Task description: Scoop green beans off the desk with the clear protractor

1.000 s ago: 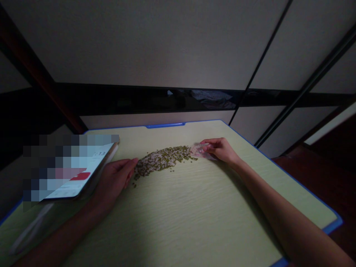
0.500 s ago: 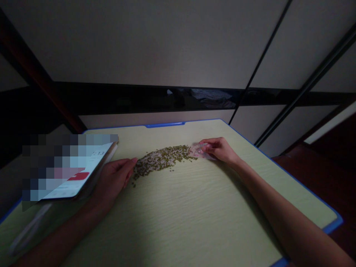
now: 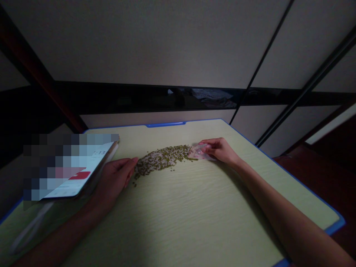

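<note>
A long pile of small green beans (image 3: 162,159), like mung beans with paler bits among them, lies spread on the table. At the pile's left end is my left hand (image 3: 119,172), its fingers pinched together; what they hold, if anything, is hidden. My right hand (image 3: 218,150) is closed at the other end, thumb and fingers pinching a thin, pale pink, see-through sheet (image 3: 197,151) that looks like plastic. The sheet's left edge meets the beans. A few loose beans (image 3: 135,184) have strayed in front of the pile.
Beside my left forearm stands a tilted tablet-like screen (image 3: 69,189), partly blurred out, with a white cord or strap (image 3: 33,226) below it. The pale tabletop (image 3: 178,215) has a blue rim. Cabinet panels (image 3: 155,44) rise close behind the table.
Both hands and the beans stay practically where they were. Only a slight shift of the whole view shows.
</note>
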### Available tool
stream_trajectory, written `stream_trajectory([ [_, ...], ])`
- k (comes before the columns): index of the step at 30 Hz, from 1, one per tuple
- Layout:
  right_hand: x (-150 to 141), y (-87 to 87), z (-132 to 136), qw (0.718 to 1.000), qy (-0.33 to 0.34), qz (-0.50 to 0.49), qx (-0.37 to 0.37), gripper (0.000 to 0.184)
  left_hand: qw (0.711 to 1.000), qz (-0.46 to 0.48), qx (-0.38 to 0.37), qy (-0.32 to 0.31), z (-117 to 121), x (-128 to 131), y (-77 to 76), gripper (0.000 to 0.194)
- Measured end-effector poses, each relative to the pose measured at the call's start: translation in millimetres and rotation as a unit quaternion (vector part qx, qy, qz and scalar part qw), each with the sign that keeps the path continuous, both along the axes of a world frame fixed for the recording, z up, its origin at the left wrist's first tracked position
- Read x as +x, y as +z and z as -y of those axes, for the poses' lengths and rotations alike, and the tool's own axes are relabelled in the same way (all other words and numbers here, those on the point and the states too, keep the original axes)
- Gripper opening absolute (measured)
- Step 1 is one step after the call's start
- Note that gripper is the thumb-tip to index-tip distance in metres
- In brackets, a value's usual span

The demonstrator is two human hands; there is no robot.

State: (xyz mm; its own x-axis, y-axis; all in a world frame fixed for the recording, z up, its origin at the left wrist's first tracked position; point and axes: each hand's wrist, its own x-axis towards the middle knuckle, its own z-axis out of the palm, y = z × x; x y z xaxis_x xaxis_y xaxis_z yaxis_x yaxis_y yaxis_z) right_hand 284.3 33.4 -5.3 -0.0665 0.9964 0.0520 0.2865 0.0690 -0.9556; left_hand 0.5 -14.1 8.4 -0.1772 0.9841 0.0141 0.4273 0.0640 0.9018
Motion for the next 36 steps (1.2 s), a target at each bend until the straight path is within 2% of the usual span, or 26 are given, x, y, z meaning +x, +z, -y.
stream_trajectory([
  [8,-5.6,1.8,2.0,1.000,-0.016,0.005,-0.018,0.038,1.000,0.000,0.000,0.004,-1.2,0.2,-0.9,0.039],
  [13,-7.8,1.3,2.5,0.999,-0.027,0.015,-0.010,0.042,1.000,0.012,0.000,0.019,-0.8,1.1,-0.6,0.038],
  [20,-8.6,-0.2,1.0,0.999,-0.022,0.043,0.008,0.040,0.999,0.003,0.013,0.032,-3.5,-1.2,-2.7,0.035],
  [26,-6.3,-1.4,0.3,1.000,0.002,0.024,-0.001,0.044,0.999,0.004,0.025,0.043,-5.4,0.3,-4.2,0.035],
  [36,-5.4,-2.7,0.6,0.999,0.027,0.018,0.004,0.042,0.999,0.000,0.039,0.018,-6.8,1.6,-1.7,0.033],
])
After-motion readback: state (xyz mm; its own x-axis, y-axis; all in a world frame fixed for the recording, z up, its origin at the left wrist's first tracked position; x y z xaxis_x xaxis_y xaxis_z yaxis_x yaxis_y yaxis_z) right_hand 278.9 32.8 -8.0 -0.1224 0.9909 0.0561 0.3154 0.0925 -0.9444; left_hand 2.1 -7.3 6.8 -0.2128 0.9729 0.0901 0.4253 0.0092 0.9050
